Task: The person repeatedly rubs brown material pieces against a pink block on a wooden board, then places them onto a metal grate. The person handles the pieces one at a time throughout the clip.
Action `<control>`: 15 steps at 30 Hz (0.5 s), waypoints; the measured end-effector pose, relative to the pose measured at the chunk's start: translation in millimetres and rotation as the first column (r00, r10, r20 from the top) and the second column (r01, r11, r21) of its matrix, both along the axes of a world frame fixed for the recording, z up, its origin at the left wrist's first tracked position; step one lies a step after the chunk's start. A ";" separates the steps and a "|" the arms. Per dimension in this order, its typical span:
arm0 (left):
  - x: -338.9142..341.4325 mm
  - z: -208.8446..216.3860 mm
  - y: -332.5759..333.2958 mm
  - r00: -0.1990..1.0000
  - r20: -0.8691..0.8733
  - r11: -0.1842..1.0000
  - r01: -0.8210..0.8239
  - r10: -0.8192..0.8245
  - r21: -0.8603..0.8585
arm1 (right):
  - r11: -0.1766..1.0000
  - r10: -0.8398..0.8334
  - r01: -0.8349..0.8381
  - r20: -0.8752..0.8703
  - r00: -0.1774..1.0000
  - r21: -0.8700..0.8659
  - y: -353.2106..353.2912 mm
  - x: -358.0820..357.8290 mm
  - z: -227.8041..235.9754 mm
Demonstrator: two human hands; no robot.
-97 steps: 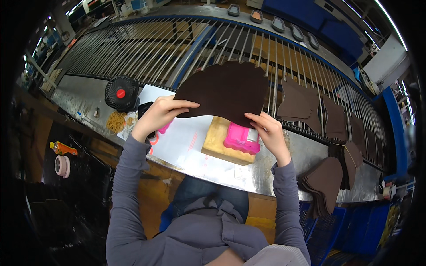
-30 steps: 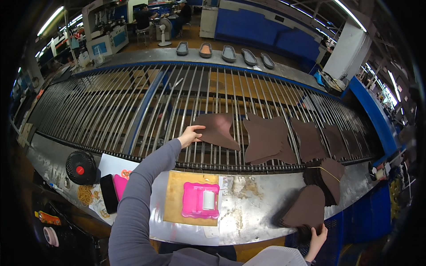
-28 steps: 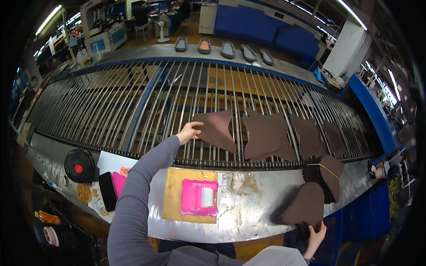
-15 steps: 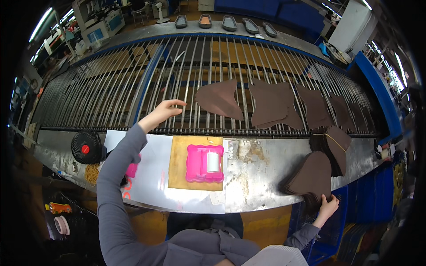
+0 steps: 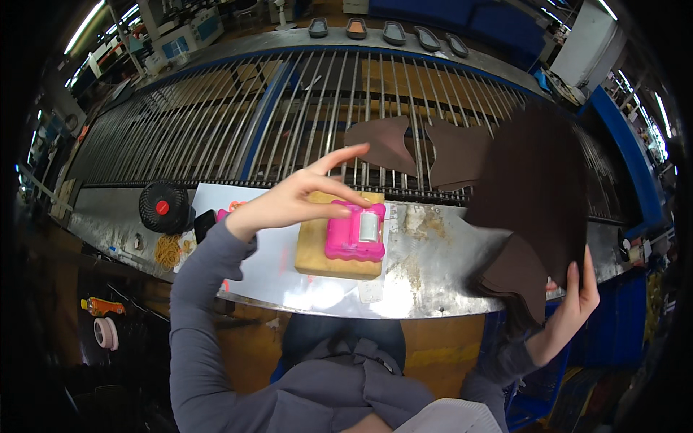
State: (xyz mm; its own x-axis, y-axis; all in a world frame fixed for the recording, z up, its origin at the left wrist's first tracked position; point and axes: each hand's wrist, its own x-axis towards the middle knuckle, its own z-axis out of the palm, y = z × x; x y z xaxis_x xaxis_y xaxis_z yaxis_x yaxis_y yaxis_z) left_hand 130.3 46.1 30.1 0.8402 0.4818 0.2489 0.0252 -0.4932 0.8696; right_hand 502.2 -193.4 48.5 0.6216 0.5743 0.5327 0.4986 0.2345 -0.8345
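My left hand (image 5: 299, 196) hangs over the upper left edge of a pink scalloped tray (image 5: 338, 242), its fingers apart and nothing in them. Whether a fingertip touches the tray is unclear. A white roller-like piece (image 5: 368, 226) lies in the tray, which sits on a yellowish block (image 5: 312, 252). On the right, my right hand (image 5: 574, 299) grips the lower edge of a dark brown cut sheet piece (image 5: 538, 173), held up and tilted above the bench. Beneath it, a stack of similar brown pieces (image 5: 512, 278) overhangs the near edge.
Beyond the metal bench (image 5: 422, 281) runs a rack of metal rods (image 5: 317, 108) bearing flat brown pieces (image 5: 382, 141). A small black fan (image 5: 164, 208) and tan rubber bands (image 5: 169, 251) sit at the left. Blue crates (image 5: 606, 317) stand below at the right.
My left hand has come back from the rods to the pink tray. My right hand has raised a brown piece off the stack. The view has shifted slightly.
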 end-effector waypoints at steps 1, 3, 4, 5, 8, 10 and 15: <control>6.0 3.9 -4.7 1.000 0.028 0.998 0.005 -0.007 0.058 | 0.994 0.081 -0.076 -0.052 0.995 0.084 13.4 -15.9 8.0; 9.6 12.8 -7.8 0.991 0.130 0.998 0.001 -0.010 0.070 | 0.954 0.259 -0.242 -0.076 0.963 0.177 42.2 -45.5 19.9; 9.7 18.1 -14.1 0.977 0.212 0.999 -0.004 0.013 -0.044 | 0.936 0.318 -0.292 -0.115 0.941 0.195 54.4 -57.7 18.9; 2.0 15.2 -12.9 0.963 0.244 0.988 -0.136 0.114 0.075 | 0.921 0.367 -0.337 -0.147 0.918 0.196 67.9 -75.6 21.0; -25.2 21.4 -16.7 0.956 0.196 0.958 -0.248 0.218 0.143 | 0.852 0.508 -0.506 0.023 0.861 0.137 104.4 -95.3 2.3; -48.5 13.1 -23.0 0.921 0.128 0.897 -0.388 0.368 0.211 | 0.845 0.515 -0.535 0.269 0.814 0.002 126.6 -96.7 -15.7; -96.6 -11.9 -36.5 0.852 -0.050 0.824 -0.486 0.521 0.292 | 0.673 0.733 -0.713 0.306 0.607 -0.198 164.6 -122.7 -64.3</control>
